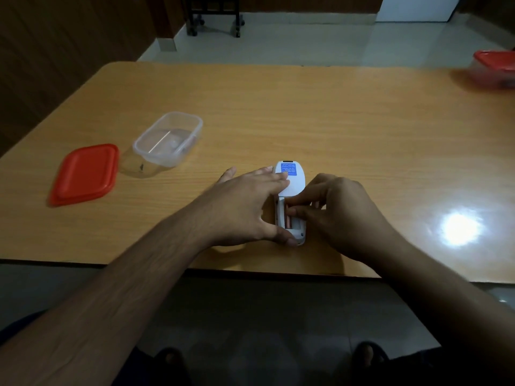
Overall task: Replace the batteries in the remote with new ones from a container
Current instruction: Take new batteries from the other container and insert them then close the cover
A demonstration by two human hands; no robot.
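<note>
Head view: one white remote face down on bench, between both hands. Left hand clamped along remote's side. Right hand fingertips pinched in open battery bay; one battery visible there. Left of hands: one clear open container, one red lid. Far right: second container, red-lidded.

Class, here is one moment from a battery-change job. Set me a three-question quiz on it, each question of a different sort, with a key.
1. True or false: the clear container has its red lid on.
2. Which hand has its fingers at the open battery bay of the remote? A) left hand B) right hand
3. Fill in: a second container, at the table's far right, has a ____ lid.

Key: 1 false, the lid lies beside it; 2 B; 3 red.
</note>
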